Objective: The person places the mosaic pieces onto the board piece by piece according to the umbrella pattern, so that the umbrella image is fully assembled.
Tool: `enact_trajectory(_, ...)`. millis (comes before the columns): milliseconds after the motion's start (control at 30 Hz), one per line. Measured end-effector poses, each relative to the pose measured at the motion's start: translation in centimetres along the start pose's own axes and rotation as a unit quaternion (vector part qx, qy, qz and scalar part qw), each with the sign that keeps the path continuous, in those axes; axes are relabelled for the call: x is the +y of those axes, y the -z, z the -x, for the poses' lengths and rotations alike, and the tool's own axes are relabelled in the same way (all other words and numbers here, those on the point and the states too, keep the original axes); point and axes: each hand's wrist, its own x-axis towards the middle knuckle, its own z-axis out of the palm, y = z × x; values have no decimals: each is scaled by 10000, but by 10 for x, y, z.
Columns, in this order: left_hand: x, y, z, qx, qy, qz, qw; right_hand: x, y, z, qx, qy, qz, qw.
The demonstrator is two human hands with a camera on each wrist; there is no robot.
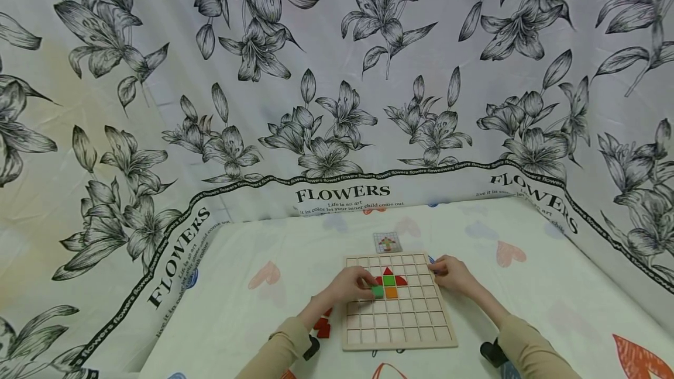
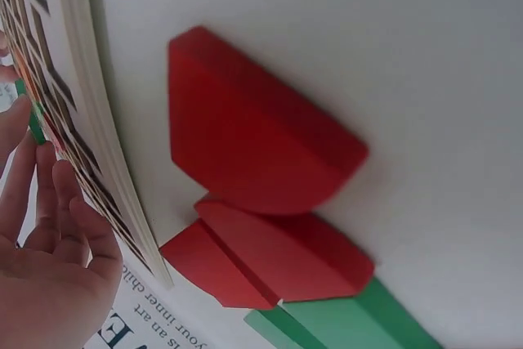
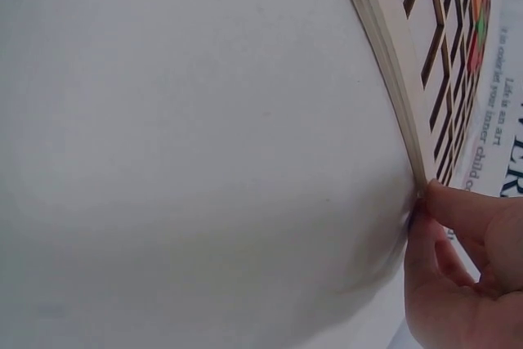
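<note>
My left hand (image 1: 351, 285) pinches a green block (image 1: 377, 292) over a wooden grid board (image 1: 400, 346), just left of an orange square block (image 1: 391, 292). Whether that green block sits in a cell is unclear. Above the orange block lies another green block (image 1: 389, 280), with a red triangle (image 1: 387, 271) on top and a rounded red piece (image 1: 401, 281) at its right. Another red piece is partly covered by my left fingers. My right hand (image 1: 453, 272) holds the board's right edge near its far corner, thumb and forefinger closed on the rim in the right wrist view.
Left of the board lie loose red blocks (image 2: 253, 128) and a green block (image 2: 351, 324) on the cloth. Behind the board is a small picture card (image 1: 387, 243) with a coloured pattern. A flower-printed curtain (image 1: 337, 104) surrounds the heart-printed cloth (image 1: 295, 238).
</note>
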Motion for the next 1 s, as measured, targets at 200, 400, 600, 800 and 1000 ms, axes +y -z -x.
enact_trajectory(200,2,-4,2,44,-86,-236,9997,-1,0,0,-8,-33,8,10000)
enact_trajectory(400,0,-7,2,173,-134,-404,9989,-1,-1,-1,9,-77,70,9999)
enact_trajectory(600,0,-8,2,216,-139,-413,9988,-1,-1,-1,12,-112,66,9999)
enact_trajectory(800,1,-8,3,197,-137,-476,9986,-2,0,-1,13,-15,148,9999)
enact_trajectory(1000,2,-8,4,158,-148,-540,9983,-4,1,0,18,47,125,9999)
